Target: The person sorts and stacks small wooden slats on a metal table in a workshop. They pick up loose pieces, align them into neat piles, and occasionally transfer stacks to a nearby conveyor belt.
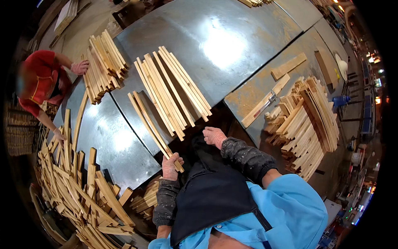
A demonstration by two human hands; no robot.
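Pale wood, as two slender strips (pixel 148 120), is pinched at its near end between thumb and fingers of the gloved left hand (pixel 170 167); the strips run forward from these fingers onto a grey metal table (pixel 174 31). The right hand (pixel 214 137), also gloved, has its fingers curled just short of the near ends of a row of strips (pixel 161 95); whether they grip anything cannot be told. The step appears to be laying strips side by side; the next move would call for bringing the held pair parallel to the row, ends even. Well left of the left fingers lies a heap of loose strips (pixel 78 191); farther forward, a co-worker's hand (pixel 80 67) touches another bundle (pixel 104 62). Right of the right fingers stands a stack of wooden pieces (pixel 302 137).
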